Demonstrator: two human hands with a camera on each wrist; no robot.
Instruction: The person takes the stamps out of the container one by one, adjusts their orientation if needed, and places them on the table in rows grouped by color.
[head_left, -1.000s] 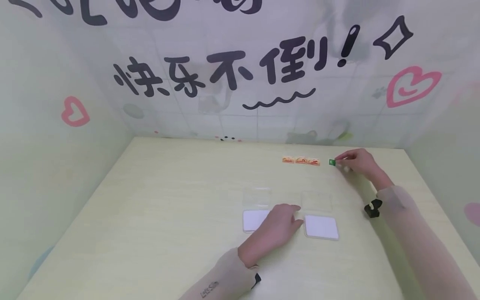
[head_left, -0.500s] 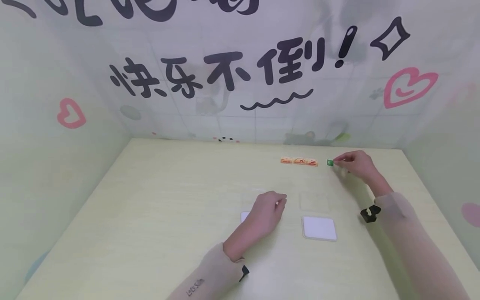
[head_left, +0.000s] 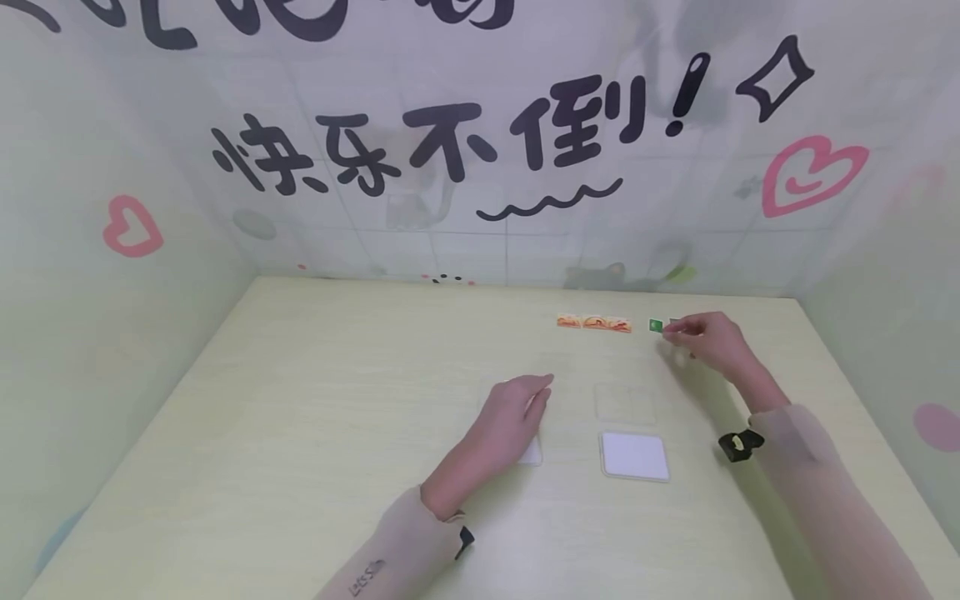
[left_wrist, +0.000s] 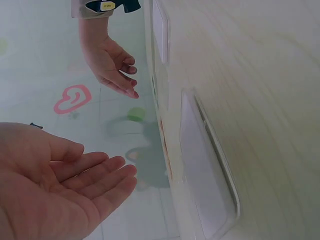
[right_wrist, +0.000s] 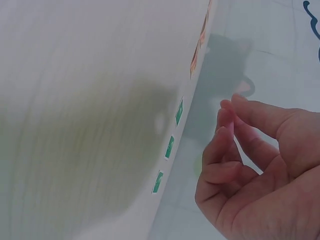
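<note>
Near the far edge, my right hand (head_left: 711, 342) hovers beside a small green piece (head_left: 656, 326), thumb and forefinger tips close together. Nothing shows between those fingertips in the right wrist view, where three small green pieces, one of them a tilted green piece (right_wrist: 179, 112), lie in a line on the table. My left hand (head_left: 504, 421) hangs above the left white rectangular card (head_left: 532, 452), hiding most of it; in the left wrist view its fingers are loosely extended and hold nothing. A second white card (head_left: 634, 457) with a clear rim lies to the right.
A row of orange-red printed strips (head_left: 595, 322) lies left of the green pieces. Behind the right card is a faint clear rectangle (head_left: 625, 403). Printed walls (head_left: 390, 242) enclose the pale wooden table (head_left: 300, 417) at the back and both sides.
My left hand has moved left and away from the right card, now covering much of the left one. The right hand has shifted slightly nearer, uncovering another green piece behind it.
</note>
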